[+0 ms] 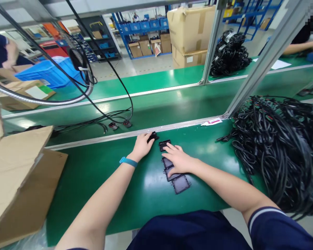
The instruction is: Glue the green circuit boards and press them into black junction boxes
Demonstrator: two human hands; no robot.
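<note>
Near the metal strip at the back of the green worktop, my left hand (143, 146) is closed around a small black plastic piece (153, 136), partly hidden by the fingers. My right hand (181, 160) lies with fingers spread over a row of flat black plastic covers. Its fingertips touch the farthest cover (163, 145). The palm and thumb hide parts of the middle covers (167, 162). Nearest to me, the last cover (181, 184) lies with its shallow inner side up and small tabs along its edges.
A large heap of black cables (279, 149) covers the right side. An open cardboard box (18, 177) stands at left. A white and red tube (211, 122) lies by the back strip (104, 139). Black cables (112, 69) hang ahead. Other people work across the bench.
</note>
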